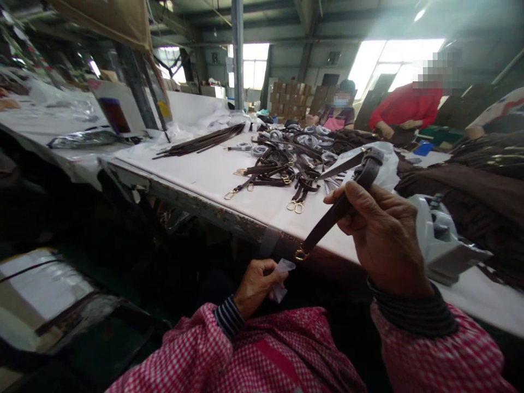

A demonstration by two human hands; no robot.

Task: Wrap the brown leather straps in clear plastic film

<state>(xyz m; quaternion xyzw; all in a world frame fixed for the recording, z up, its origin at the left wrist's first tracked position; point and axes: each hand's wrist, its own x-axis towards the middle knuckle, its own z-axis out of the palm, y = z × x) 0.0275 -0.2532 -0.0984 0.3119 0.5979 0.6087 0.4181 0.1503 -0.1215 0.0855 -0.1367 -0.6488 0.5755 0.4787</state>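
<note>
My right hand [382, 234] is raised over the table's front edge, its fingers closed on a dark brown leather strap [331, 221]. A gold metal ring [302, 254] hangs at the strap's lower end, and the upper part loops above the fingers. Lower down, in front of the table, my left hand [256, 286] pinches a small piece of translucent plastic [282, 279]. The two hands are apart. Beyond them, a pile of brown straps [270, 169] with gold clasps lies on the white table [180, 177].
A grey-white device [444, 240] stands right of my right hand. Dark brown material [470, 191] is heaped behind it. Long straps [204, 141] lie at the back left. Two people are across the table, one in red sleeves [405, 109]. A wrapped box [45, 284] is at lower left.
</note>
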